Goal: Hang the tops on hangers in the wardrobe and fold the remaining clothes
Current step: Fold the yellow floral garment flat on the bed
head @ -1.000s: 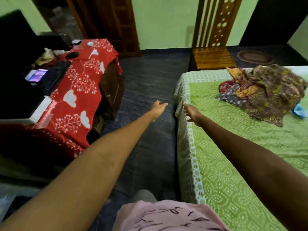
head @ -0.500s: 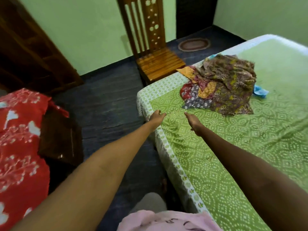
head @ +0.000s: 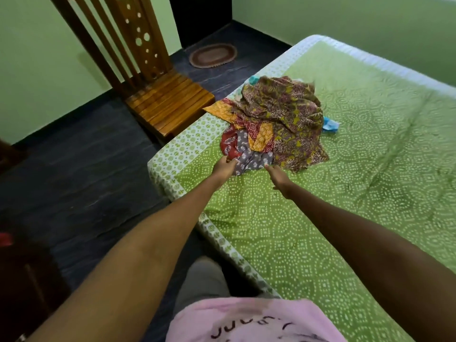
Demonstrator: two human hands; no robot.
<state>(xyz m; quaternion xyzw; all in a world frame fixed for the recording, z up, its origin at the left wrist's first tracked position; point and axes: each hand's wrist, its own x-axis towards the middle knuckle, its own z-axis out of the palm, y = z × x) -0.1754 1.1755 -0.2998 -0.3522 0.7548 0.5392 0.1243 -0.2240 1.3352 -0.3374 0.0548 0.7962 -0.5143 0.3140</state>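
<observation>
This is a bedroom in a home. Under and beyond the left hand point(head: 224, 167) and right hand point(head: 278, 178) spreads a bed point(head: 320, 218) with a green patterned bedsheet, a pile of clothes point(head: 276, 124) lying just past the fingertips. Left of the left hand stands a wooden chair point(head: 158, 95) on dark flooring against green walls, and farther off lies a small oval mat point(head: 213, 55).

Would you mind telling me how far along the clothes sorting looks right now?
Nothing looks done: the clothes pile lies heaped on the bed. In hand: the left hand touches the pile's grey patterned cloth; the right hand reaches beside it. All hanging and folding remains.
</observation>
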